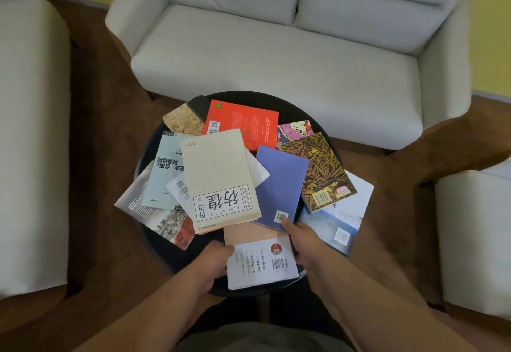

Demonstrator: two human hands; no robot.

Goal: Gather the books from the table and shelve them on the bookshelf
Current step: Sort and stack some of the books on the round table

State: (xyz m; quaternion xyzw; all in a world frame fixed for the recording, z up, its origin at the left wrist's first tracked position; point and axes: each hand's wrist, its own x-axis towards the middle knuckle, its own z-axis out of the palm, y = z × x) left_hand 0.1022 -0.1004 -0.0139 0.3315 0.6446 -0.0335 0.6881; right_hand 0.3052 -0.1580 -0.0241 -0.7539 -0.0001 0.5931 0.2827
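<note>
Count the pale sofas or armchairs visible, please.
3: the middle sofa beyond the round table, the left seat and the right seat, both cut off by the frame.

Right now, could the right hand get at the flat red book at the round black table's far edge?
Probably, once freed: the right hand grips the white barcoded book, nothing stands above the red book, though a cream book overlaps its near edge.

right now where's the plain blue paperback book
In the head view the plain blue paperback book lies right of centre on the round black table, between the cream HESITATION book and the brown-and-yellow patterned book, near corner by the right hand.
</note>
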